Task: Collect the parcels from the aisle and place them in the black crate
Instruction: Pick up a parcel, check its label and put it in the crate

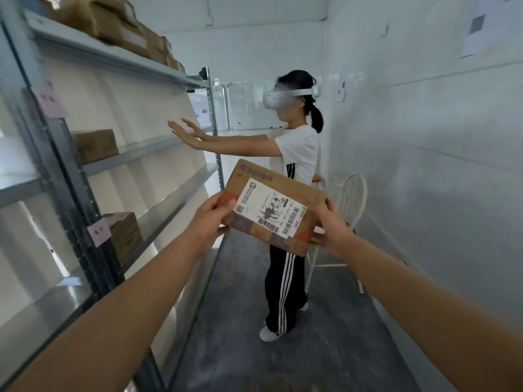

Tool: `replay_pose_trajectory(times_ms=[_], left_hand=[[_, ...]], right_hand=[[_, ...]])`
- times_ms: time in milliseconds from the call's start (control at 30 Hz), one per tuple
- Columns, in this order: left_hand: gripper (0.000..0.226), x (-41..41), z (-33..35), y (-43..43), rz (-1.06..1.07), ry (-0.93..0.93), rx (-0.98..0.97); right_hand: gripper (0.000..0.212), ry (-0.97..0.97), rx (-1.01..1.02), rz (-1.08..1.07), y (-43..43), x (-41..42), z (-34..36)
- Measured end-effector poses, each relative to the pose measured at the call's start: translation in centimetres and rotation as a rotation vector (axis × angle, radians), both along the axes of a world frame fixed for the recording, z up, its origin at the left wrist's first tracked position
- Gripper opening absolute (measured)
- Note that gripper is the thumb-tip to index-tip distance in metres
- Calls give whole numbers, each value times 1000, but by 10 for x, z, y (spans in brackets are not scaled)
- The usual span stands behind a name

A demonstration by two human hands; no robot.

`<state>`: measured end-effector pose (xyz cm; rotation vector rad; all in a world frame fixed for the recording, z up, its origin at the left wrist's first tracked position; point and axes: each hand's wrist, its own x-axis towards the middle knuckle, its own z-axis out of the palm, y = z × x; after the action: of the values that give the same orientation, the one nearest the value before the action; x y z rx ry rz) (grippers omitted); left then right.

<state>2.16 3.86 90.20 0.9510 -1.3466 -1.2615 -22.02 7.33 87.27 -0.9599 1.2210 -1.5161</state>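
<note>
Held a flat, rectangular cardboard parcel (273, 206) out over the aisle, tilted, with a white barcoded label (267, 213) upward. Gripped its left end with the left hand (210, 220), thumb on top, fingers curled beneath. Clasped its right end with the right hand (334, 229), fingers wrapped under the edge. Stood beside a grey metal rack (147, 148) carrying brown boxes (94, 145). Faced another person (297, 154) in a smooth white headset (276, 99), palms stretched flat toward the shelves, near a white wire-backed chair (353, 199) on a mottled grey floor (325, 335).
</note>
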Motion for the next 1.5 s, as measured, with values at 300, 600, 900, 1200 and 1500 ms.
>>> replay_pose_trajectory(times_ms=[300,600,900,1200,1500], left_hand=[[40,-8,3,4,62,-86,11],[53,38,3,36,103,-323,111],[131,125,-17,102,273,-702,53],[83,211,-7,228,343,-518,268],[73,342,16,401,923,-186,153]], right_hand=[[56,-56,-30,156,3,-18,6],[43,3,62,370,-11,10,11],[58,567,-41,725,-9,114,39],[69,784,-300,1156,56,287,76],[82,339,-271,1342,161,445,68]])
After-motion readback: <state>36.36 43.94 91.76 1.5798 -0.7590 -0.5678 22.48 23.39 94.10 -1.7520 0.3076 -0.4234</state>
